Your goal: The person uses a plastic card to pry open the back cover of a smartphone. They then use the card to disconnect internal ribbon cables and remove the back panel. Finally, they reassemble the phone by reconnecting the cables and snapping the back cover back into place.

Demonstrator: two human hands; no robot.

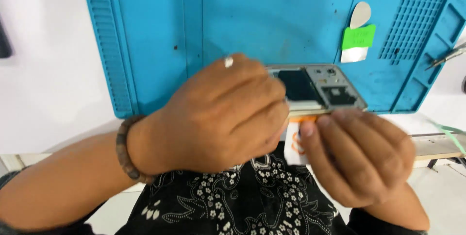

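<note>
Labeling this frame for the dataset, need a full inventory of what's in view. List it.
opened phone: 1, grey frame with dark insides, held above the mat's near edge between both hands
work mat: 1, blue, ridged sides, on the white table
white table: 1, white, under the mat
green tag: 1, green, on the mat at upper right
pick: 1, pale grey, teardrop-shaped, just above the green tag
tweezers: 1, metal, right edge of the mat
orange card: 1, white and orange, under the right hand's fingers
bracelet: 1, brown beads, left wrist
left hand: 1, covers the phone's left end
right hand: 1, grips the phone's near edge
</note>
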